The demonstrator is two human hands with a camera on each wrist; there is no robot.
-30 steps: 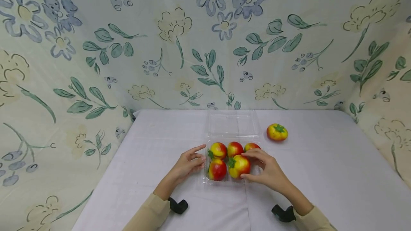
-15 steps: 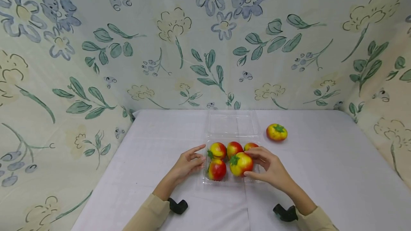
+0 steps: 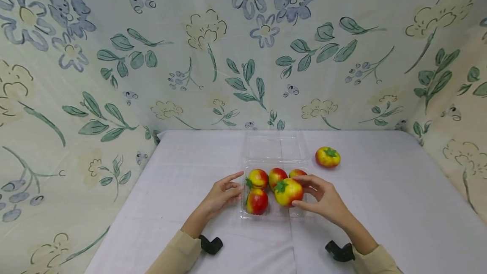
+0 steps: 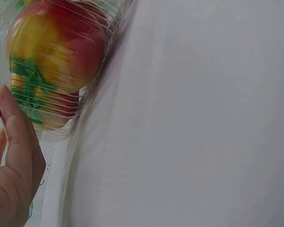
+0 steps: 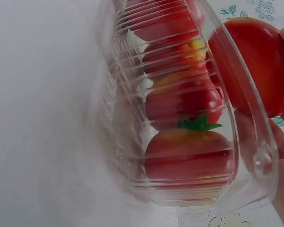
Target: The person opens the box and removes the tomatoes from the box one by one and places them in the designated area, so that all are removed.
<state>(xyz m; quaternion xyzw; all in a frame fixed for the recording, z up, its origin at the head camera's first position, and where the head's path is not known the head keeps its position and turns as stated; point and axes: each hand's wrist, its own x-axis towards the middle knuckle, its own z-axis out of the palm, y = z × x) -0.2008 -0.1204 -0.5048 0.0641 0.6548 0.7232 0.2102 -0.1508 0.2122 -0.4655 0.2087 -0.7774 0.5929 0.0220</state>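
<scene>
Currently right hand (image 3: 321,198) pinches the red-yellow fruit (image 3: 287,193) just left of its palm, over the clear tray (image 3: 276,212), whose long axis runs between hands; left hand (image 3: 224,194), fingers loose, sits at the tray's left wall.

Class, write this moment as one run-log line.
right hand: holds fruit over clear container; left hand: at container's left side; lid: open; inside: four more fruits; on table: loose fruit

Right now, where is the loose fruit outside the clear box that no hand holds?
In the head view, the loose fruit lies on the white cloth, just right of the open clear lid and farther back than the right hand.
</scene>
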